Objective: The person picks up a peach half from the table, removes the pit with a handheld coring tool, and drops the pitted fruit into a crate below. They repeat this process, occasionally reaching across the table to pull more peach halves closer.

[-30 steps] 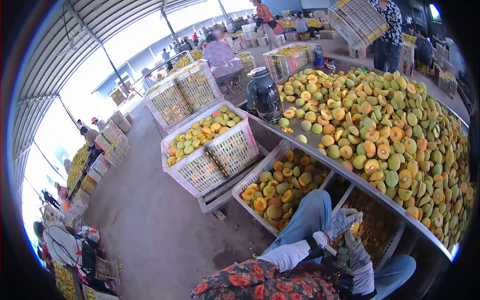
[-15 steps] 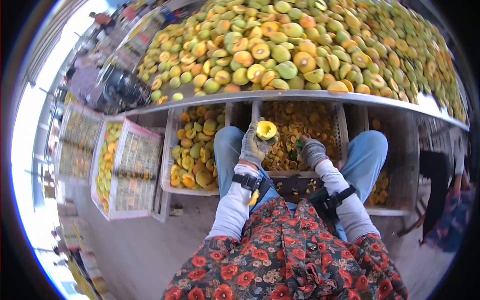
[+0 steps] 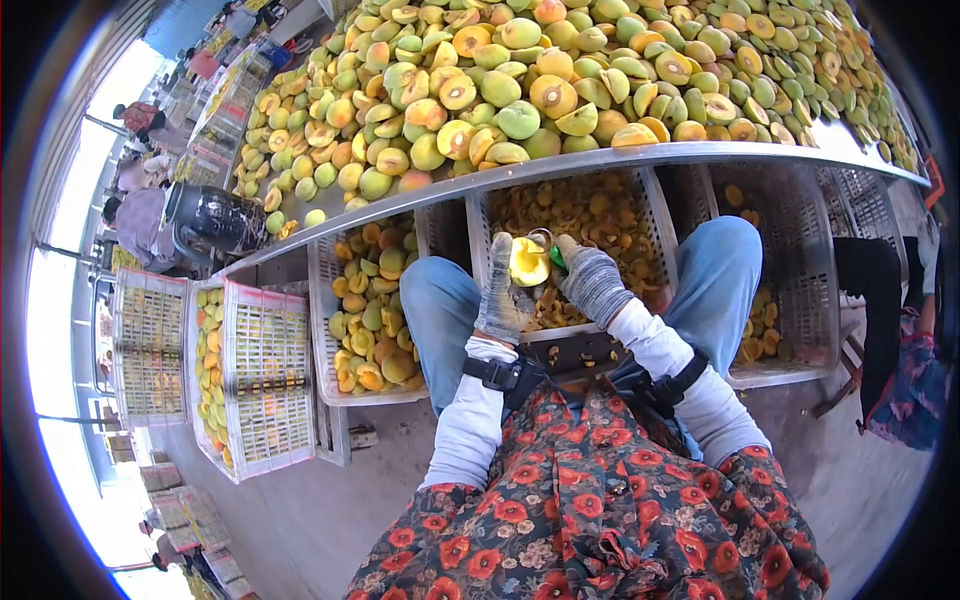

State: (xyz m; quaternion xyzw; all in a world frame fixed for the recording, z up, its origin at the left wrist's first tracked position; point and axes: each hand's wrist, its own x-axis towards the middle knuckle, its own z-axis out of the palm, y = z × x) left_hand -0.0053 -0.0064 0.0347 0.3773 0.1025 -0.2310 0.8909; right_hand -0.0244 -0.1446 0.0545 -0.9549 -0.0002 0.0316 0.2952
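My left hand [image 3: 503, 290], in a grey knit glove, holds a halved yellow peach [image 3: 528, 262], cut face up. My right hand [image 3: 592, 280], gloved alike, closes round a small green-handled tool [image 3: 557, 257]. A curved metal loop shows at the tool's end, right at the edge of the peach half. Both hands are between my knees, over a white plastic crate [image 3: 655, 225] of peach pieces and scraps. Another crate, with peach halves [image 3: 372, 345] in it, stands left of my left knee.
Ahead, a metal-edged table [image 3: 640, 155] carries a large heap of peaches [image 3: 520, 118], many halved. Farther left are a tilted white crate [image 3: 268, 375] and a dark barrel [image 3: 215, 220]. A crate [image 3: 790, 300] stands right of my knee. People sit at far left; another person is at far right.
My right hand has risen from over the crate to the peach half, bringing the green-handled tool to it. My left hand still holds the half. The view has shifted slightly.
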